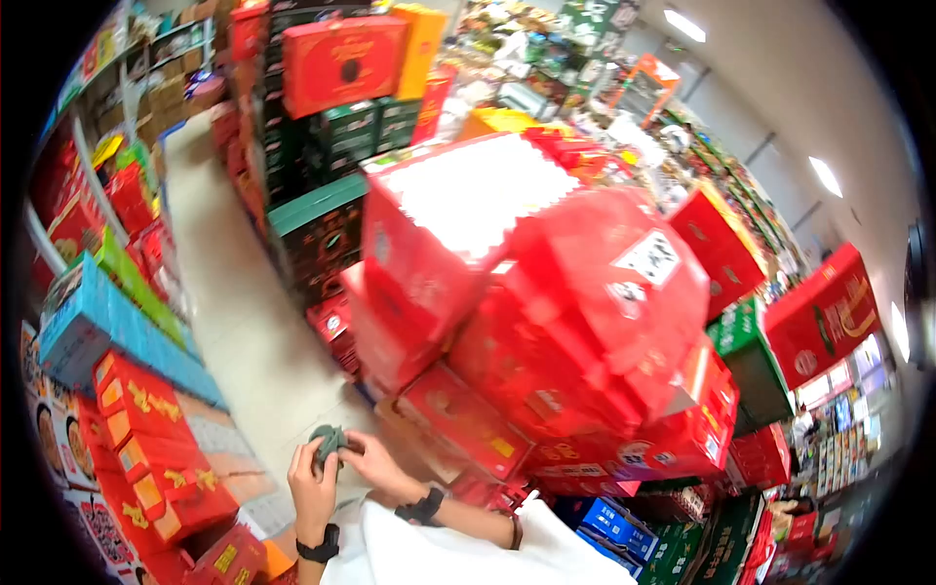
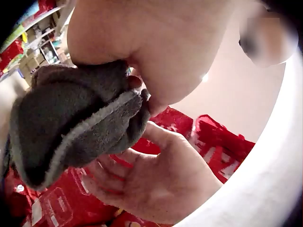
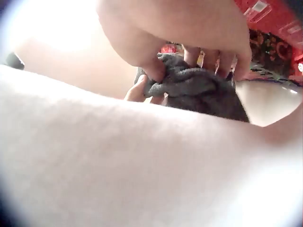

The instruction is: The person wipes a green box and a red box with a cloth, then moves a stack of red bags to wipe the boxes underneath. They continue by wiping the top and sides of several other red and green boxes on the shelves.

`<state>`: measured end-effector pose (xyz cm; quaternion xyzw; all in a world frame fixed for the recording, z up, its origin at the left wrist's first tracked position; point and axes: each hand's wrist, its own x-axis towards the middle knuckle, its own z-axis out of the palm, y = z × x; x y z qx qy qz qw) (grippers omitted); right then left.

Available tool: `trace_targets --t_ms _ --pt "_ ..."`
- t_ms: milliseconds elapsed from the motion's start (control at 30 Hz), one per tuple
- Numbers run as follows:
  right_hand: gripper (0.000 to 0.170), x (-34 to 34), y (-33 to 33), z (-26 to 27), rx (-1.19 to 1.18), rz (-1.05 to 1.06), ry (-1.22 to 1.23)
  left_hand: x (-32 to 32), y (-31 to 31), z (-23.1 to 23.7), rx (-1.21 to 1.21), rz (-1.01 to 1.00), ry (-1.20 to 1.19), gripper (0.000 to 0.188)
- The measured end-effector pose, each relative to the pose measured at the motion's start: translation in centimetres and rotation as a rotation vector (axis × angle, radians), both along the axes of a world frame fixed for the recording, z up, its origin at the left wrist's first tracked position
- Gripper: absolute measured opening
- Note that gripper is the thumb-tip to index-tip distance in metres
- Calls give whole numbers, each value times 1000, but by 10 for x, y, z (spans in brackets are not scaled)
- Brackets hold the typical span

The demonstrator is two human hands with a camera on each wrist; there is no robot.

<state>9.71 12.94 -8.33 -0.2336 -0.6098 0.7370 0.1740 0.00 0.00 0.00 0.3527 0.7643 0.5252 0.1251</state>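
Observation:
A dark grey-green cloth (image 1: 329, 442) with a fuzzy pile is bunched between both hands, low in the head view. My left hand (image 1: 312, 483) grips it from the left; in the left wrist view the cloth (image 2: 71, 120) hangs in folds with a paler edge. My right hand (image 1: 378, 466) pinches its other side. Close up in the right wrist view, the right thumb presses into the folded cloth (image 3: 199, 90), with the fingers behind it. Part of the left hand is hidden there by the forearm.
Stacked red gift boxes (image 1: 468, 409) and a large red bag (image 1: 614, 292) rise just right of the hands. On the left stand red boxes with gold bows (image 1: 161, 478) and a blue box (image 1: 88, 312). A pale floor aisle (image 1: 224, 253) runs between.

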Motion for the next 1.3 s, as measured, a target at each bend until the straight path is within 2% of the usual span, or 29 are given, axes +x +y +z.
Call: trace_targets --t_ms 67,100,167,200,300,333,433,467,567,600,667,733,767,833,867,967,1000,1100,1133,1233,1267,1300 --pt "26 -10 -20 46 28 -7 -65 -2 -21 12 52 107 68 23" --pt "24 -51 -5 26 54 -4 -132 -44 -12 -22 15 160 -199 23" --pt "21 -87 -7 5 118 -31 -163 -79 -21 -33 36 228 -209 23" --pt "23 -138 -12 -4 116 -61 -29 -127 -29 -33 81 204 -92 22" --pt "21 -211 -14 -6 -86 -61 -8 -214 -31 -29 159 133 187 21" --pt "22 -232 -20 -1 2 -109 -21 -243 -33 -25 156 103 156 20" --pt "25 -302 -29 27 273 -238 -56 -321 -41 -22 165 188 -291 19" --pt "32 -319 -27 37 404 -268 -109 -345 -33 -15 229 209 -295 19" --pt "36 -353 -17 55 288 -118 -101 -406 -8 8 244 192 -255 18" --pt "43 -363 -16 59 260 -53 -121 -424 1 2 278 184 -277 20" --pt "47 -392 -20 80 312 -39 -94 -451 20 7 226 154 -290 23" --pt "54 -417 -13 79 355 -12 -86 -470 47 5 241 135 -230 28" --pt "51 -432 -5 73 391 -1 -111 -478 58 5 222 127 -322 31" --pt "46 -459 17 56 459 19 -159 -498 80 -5 214 111 -280 34" --pt "34 -471 31 36 453 70 -251 -508 91 -2 229 116 -337 36" --pt "25 -514 68 18 181 62 -285 -550 114 4 194 154 -308 36" --pt "27 -530 81 8 193 58 -196 -566 122 10 191 165 -312 37" --pt "31 -590 122 34 164 102 -57 -618 147 -6 174 219 -250 37" --pt "38 -609 136 37 258 157 -30 -633 155 -2 147 217 -291 37" --pt "46 -672 186 49 425 495 -214 -684 183 10 136 135 -273 38" --pt "46 -693 196 31 502 492 -176 -703 190 10 98 128 -299 37" --pt "43 -713 206 17 593 402 -87 -723 195 14 42 120 -274 37"
